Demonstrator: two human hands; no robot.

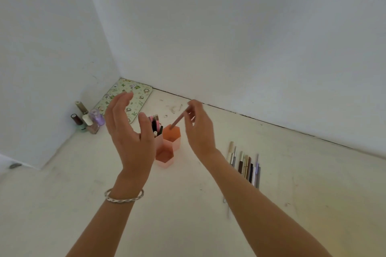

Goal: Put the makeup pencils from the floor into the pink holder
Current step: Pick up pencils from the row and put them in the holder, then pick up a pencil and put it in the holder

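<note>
I read the floor as the work surface. Left hand: spread wide, beside the pink holder. Right hand: pinching one pink pencil, lower end at the holder's rear compartment. Other pencils lie rowed to the right.

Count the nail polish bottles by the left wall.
4, clustered by the patterned tin: gold-capped bottle at the back, dark-capped bottle leftmost, pink bottle in front, purple bottle rightmost. Others may hide behind them.
</note>
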